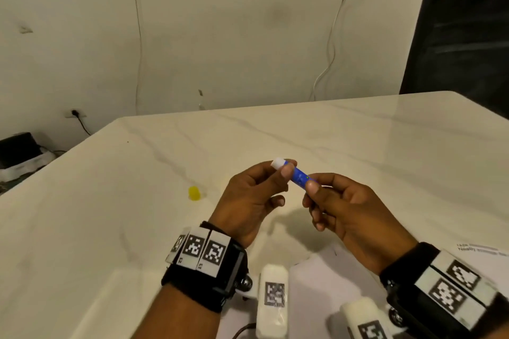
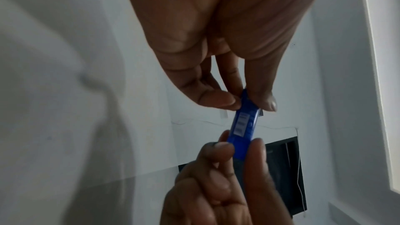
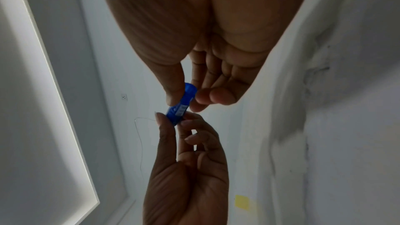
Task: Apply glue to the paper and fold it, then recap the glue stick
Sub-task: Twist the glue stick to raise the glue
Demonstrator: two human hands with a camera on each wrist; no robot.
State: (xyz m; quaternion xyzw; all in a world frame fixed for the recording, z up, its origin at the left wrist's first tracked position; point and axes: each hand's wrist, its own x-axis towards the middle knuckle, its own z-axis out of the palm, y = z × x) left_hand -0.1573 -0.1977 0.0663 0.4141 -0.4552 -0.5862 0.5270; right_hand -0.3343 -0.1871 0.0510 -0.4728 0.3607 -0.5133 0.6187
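A blue glue stick [image 1: 298, 175] is held slanted above the marble table [image 1: 358, 146], its white glue tip [image 1: 277, 163] bare and pointing up-left. My left hand [image 1: 286, 168] pinches the upper end just below the tip. My right hand [image 1: 314, 183] pinches the lower end. The yellow cap [image 1: 194, 192] stands on the table to the left of my hands. A white paper [image 1: 325, 278] lies under my wrists. In the left wrist view the left hand [image 2: 246, 102] and right hand [image 2: 244, 146] pinch the stick [image 2: 243, 129]. The right wrist view shows the stick's base [image 3: 189, 90].
A printed sheet [image 1: 479, 249] lies at the right table edge. The wall stands behind the table, with a socket [image 1: 75, 113] and hanging cables. A dark doorway [image 1: 462, 36] is at the far right. The yellow cap [image 3: 241, 202] also shows in the right wrist view.
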